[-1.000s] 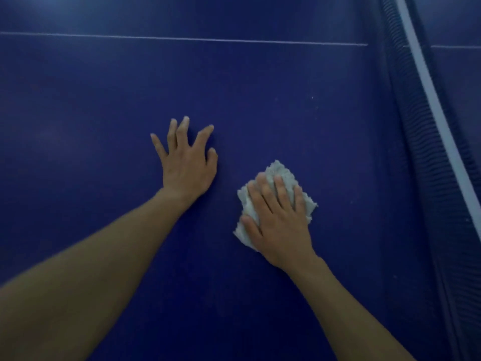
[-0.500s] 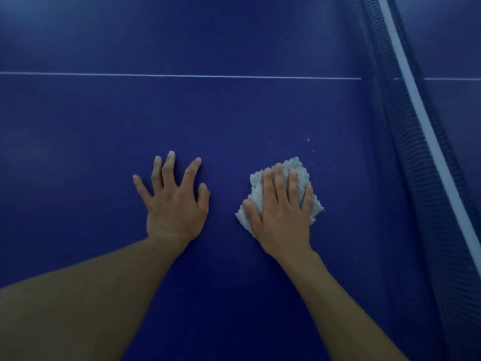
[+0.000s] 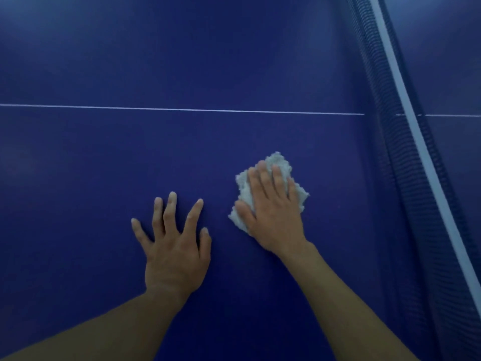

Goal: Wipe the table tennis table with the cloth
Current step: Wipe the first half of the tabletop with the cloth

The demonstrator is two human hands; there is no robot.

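The blue table tennis table fills the view. A crumpled white cloth lies on it right of centre. My right hand presses flat on the cloth with straight fingers and covers most of it. My left hand rests flat on the bare table surface with its fingers spread, a short gap to the left of the cloth.
The dark net with its white top band runs diagonally down the right side. A thin white line crosses the table beyond my hands. The other half of the table shows past the net.
My right hand has slid the cloth away from me and to the right, toward the net. The view has tilted, so the white line and both hands sit lower in the frame.
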